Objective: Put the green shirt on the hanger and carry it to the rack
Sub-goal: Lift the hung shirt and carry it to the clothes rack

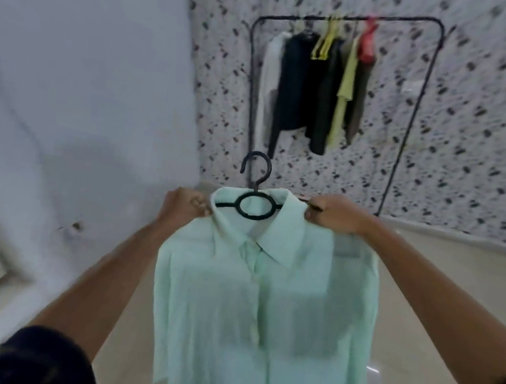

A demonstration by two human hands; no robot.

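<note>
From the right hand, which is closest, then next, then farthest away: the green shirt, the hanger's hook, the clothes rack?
1. green shirt: the right hand grips its shoulder, so it touches.
2. hanger's hook: up and to the left of that hand, above the collar.
3. clothes rack: farthest, standing across the floor by the patterned wall.

Green shirt (262, 310): thin matt cloth, slightly sheer. Hanger (253, 203): black plastic, smooth. Far rack (350, 20): thin dark metal tube. Floor (449, 291): pale, glossy, reflective. Left wall (66, 60): matt white.

No readable text, label, brand, number or sign anywhere; view blurred.
</note>
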